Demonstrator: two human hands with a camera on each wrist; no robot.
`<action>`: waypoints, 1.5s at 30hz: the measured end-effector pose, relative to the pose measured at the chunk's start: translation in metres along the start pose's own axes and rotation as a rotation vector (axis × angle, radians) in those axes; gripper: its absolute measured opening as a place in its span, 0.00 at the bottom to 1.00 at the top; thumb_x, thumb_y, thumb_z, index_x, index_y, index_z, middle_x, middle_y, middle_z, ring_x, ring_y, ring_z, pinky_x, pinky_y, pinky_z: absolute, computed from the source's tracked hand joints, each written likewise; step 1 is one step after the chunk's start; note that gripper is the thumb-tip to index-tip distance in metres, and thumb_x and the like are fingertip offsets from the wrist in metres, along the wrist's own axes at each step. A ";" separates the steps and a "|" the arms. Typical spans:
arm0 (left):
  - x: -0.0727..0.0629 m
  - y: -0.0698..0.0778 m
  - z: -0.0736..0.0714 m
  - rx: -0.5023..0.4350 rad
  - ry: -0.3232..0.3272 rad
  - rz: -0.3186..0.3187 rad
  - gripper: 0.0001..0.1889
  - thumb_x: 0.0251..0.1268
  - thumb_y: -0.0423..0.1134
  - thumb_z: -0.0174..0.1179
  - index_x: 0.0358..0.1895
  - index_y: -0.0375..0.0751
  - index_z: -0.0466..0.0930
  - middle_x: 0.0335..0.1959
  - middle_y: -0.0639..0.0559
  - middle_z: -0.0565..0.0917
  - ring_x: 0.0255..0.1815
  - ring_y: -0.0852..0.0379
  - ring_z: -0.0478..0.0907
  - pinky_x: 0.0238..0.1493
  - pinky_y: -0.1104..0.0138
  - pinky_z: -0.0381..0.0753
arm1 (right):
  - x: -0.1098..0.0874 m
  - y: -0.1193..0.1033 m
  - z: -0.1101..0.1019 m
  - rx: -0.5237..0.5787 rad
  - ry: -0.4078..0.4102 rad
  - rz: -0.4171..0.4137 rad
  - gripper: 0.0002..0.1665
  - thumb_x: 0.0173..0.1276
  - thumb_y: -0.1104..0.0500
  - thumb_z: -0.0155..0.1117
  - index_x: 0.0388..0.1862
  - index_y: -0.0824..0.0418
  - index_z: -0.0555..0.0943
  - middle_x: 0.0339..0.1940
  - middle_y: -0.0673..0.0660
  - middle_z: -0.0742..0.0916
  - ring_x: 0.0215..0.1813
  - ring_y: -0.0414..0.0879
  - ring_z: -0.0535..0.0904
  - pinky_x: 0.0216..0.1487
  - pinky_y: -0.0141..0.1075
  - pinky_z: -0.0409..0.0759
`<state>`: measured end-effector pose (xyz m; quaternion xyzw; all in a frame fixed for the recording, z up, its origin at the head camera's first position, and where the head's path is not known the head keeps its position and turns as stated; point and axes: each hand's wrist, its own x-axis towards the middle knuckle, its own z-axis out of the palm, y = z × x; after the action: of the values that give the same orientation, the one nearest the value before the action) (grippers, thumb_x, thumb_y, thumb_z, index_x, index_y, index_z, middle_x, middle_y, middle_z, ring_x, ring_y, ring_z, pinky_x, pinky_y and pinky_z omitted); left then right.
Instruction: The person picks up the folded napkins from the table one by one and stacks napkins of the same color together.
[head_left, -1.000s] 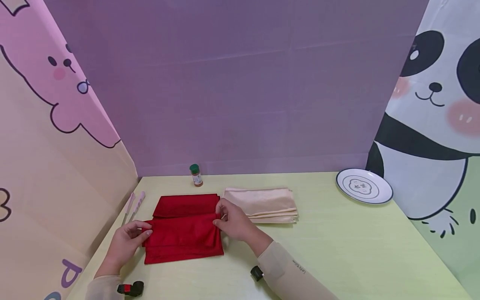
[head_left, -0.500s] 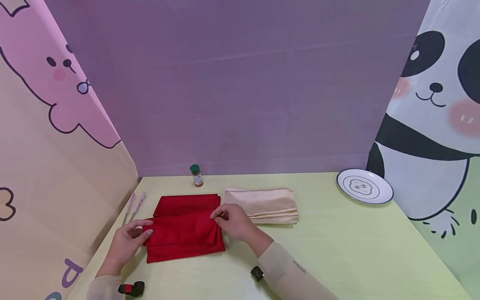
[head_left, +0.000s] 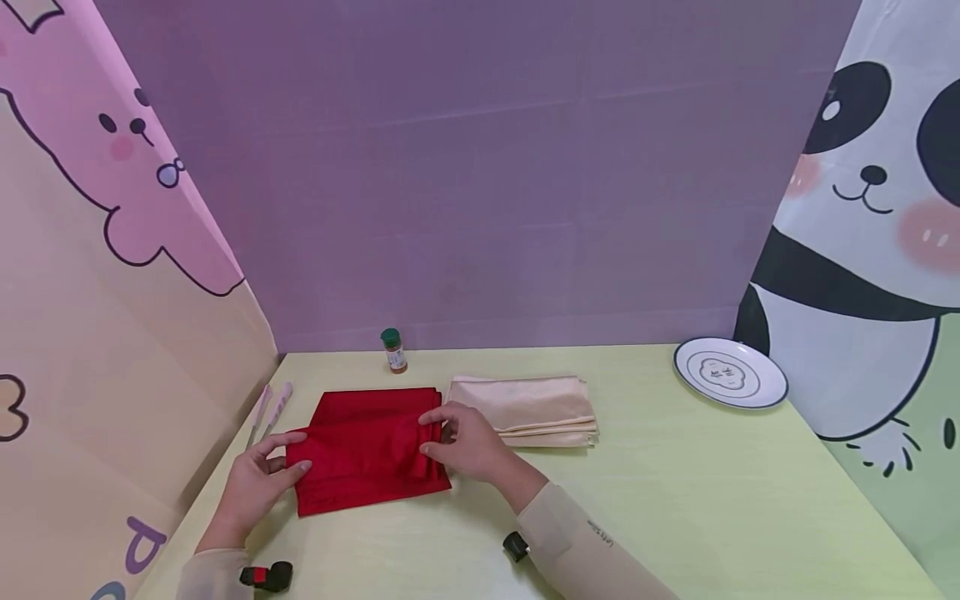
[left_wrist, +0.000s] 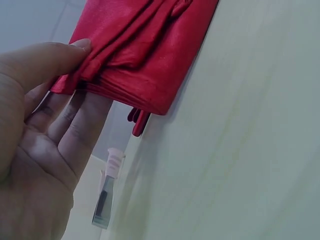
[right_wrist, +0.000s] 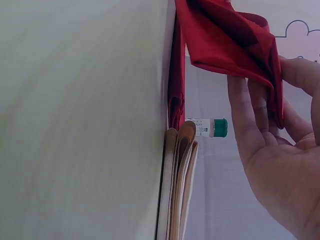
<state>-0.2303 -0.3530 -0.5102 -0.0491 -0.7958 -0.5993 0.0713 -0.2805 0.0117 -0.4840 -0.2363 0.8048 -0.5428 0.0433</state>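
A folded red cloth [head_left: 360,467] is held up over the left part of the table by its two sides. My left hand [head_left: 255,487] pinches its left edge, with the thumb on top and the fingers beneath, as the left wrist view shows. My right hand [head_left: 472,442] pinches the right edge, where the fabric bunches into creases. Behind it, a flat red folded layer [head_left: 378,404] lies on the table; I cannot tell whether it is part of the same cloth. In the right wrist view the held cloth [right_wrist: 225,45] hangs apart from the layer lying below.
A folded cream cloth stack [head_left: 525,404] lies just behind my right hand. A small green-capped jar [head_left: 394,354] stands at the back. Two utensils with pale pink handles [head_left: 279,404] lie at the left edge. A white plate [head_left: 729,373] sits at the back right.
The held red cloth has risen and shifted slightly away from me, its near edge now farther back. Both hands stay at its sides, and my right fingers have shifted slightly on the edge.
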 end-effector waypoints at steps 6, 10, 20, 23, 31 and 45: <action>0.001 -0.001 0.002 -0.014 -0.013 0.020 0.27 0.66 0.29 0.72 0.67 0.31 0.77 0.58 0.57 0.82 0.44 0.59 0.88 0.39 0.66 0.88 | -0.001 -0.003 0.000 0.009 0.023 0.026 0.22 0.67 0.60 0.77 0.59 0.50 0.85 0.50 0.46 0.82 0.39 0.46 0.81 0.33 0.38 0.83; 0.003 -0.003 0.003 -0.014 -0.013 0.052 0.24 0.70 0.31 0.69 0.67 0.31 0.76 0.52 0.52 0.85 0.38 0.59 0.88 0.37 0.66 0.88 | -0.001 -0.004 -0.001 0.000 0.044 0.033 0.21 0.67 0.58 0.77 0.58 0.50 0.85 0.49 0.46 0.82 0.40 0.46 0.81 0.34 0.38 0.83; 0.005 -0.004 0.005 0.010 0.042 0.098 0.21 0.67 0.28 0.70 0.62 0.29 0.80 0.47 0.52 0.84 0.26 0.63 0.80 0.25 0.73 0.78 | 0.002 -0.002 -0.001 -0.025 0.082 -0.029 0.20 0.67 0.65 0.74 0.58 0.54 0.85 0.46 0.48 0.82 0.34 0.43 0.77 0.30 0.33 0.78; 0.004 -0.002 0.006 -0.002 0.043 0.087 0.23 0.65 0.28 0.72 0.63 0.30 0.80 0.50 0.53 0.85 0.29 0.63 0.83 0.26 0.73 0.78 | 0.002 -0.003 -0.002 -0.015 0.080 -0.038 0.21 0.66 0.67 0.74 0.58 0.57 0.85 0.47 0.50 0.82 0.34 0.43 0.77 0.30 0.32 0.79; 0.003 0.001 0.006 -0.044 0.023 0.070 0.26 0.64 0.28 0.73 0.65 0.29 0.78 0.54 0.54 0.84 0.37 0.61 0.87 0.34 0.72 0.84 | 0.002 -0.003 -0.004 0.004 0.067 -0.017 0.23 0.66 0.68 0.74 0.59 0.56 0.85 0.50 0.51 0.81 0.34 0.43 0.77 0.33 0.32 0.81; 0.007 -0.001 0.006 -0.094 -0.004 0.097 0.28 0.66 0.21 0.67 0.69 0.29 0.74 0.62 0.50 0.78 0.43 0.60 0.86 0.37 0.70 0.86 | 0.003 -0.005 -0.007 0.030 0.034 -0.027 0.28 0.66 0.70 0.72 0.64 0.54 0.82 0.50 0.50 0.80 0.40 0.48 0.78 0.40 0.35 0.84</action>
<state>-0.2379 -0.3473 -0.5111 -0.0921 -0.7636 -0.6319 0.0961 -0.2835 0.0152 -0.4758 -0.2372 0.7939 -0.5592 0.0259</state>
